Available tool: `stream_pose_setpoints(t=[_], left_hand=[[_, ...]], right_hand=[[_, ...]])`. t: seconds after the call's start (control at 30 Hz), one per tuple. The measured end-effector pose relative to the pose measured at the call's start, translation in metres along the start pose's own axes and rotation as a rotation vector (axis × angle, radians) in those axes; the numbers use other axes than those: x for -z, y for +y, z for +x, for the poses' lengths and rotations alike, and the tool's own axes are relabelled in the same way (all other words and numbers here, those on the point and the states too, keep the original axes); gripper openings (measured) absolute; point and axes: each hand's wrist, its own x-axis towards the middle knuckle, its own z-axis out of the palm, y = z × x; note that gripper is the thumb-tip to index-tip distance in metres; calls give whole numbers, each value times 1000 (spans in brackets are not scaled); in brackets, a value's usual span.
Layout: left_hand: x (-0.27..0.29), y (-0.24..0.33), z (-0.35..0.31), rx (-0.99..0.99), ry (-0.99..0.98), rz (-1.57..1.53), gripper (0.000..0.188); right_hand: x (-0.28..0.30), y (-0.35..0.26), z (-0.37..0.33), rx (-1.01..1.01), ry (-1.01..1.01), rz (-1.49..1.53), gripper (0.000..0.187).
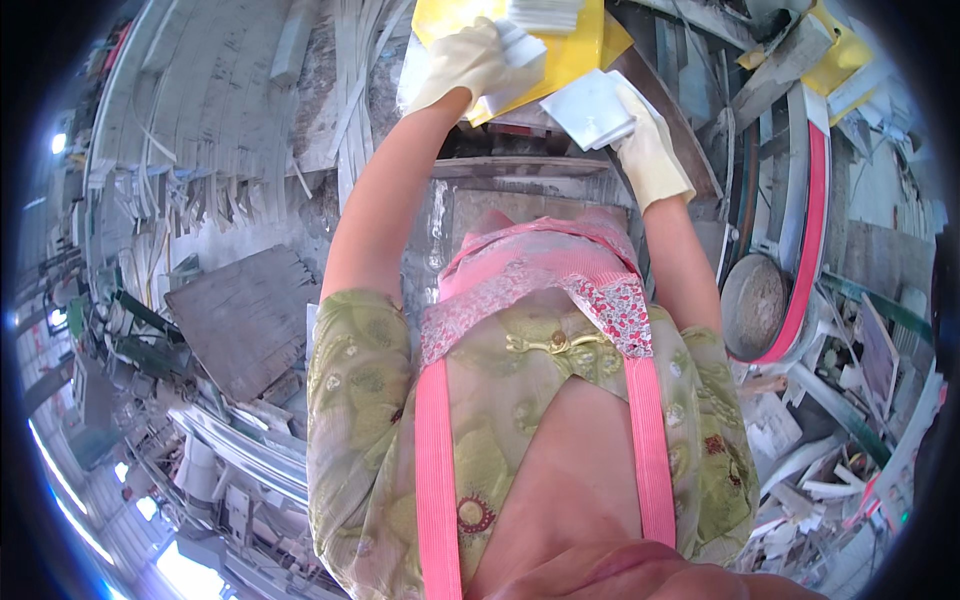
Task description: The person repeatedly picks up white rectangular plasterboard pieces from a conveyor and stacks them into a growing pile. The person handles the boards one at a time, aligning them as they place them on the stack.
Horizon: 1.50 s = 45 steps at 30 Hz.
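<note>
My left hand [462, 68], in a cream glove, closes around a small white tile [522, 47] over a yellow sheet [578, 52]. How many pieces that hand holds I cannot tell. In my right hand [652, 150], also gloved, is a short stack of thin white square tiles [588, 108], tilted, with their edges slightly fanned. My right fingers wrap the stack's right side. Beyond my left hand, another stack of white tiles [545, 14] lies on the yellow sheet, cut off by the upper edge of the picture.
Long grey strips [200, 80] lie stacked at the far left. A dusty board [243, 318] leans below them. To my right runs a machine with a red-edged curved frame [812, 240] and a round wheel [755, 305]. White broken scraps [825, 478] lie at the lower right.
</note>
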Motion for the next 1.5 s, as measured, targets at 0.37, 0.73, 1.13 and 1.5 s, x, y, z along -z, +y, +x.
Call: stream_pose_setpoints(t=[0.37,0.73,1.13,1.5], left_hand=[[-28,-37,17,-238,110,-253,89],[-59,-16,-51,165,434,-1445,97],[-85,40,-52,264,712,-1743,100],[-102,40,-46,488,777,-1864,82]], right_hand=[[-65,10,-1,3,-266,-349,52],[-76,0,9,184,-471,-643,52],[-13,1,65,145,-312,-441,64],[-63,2,116,116,-821,-596,67]])
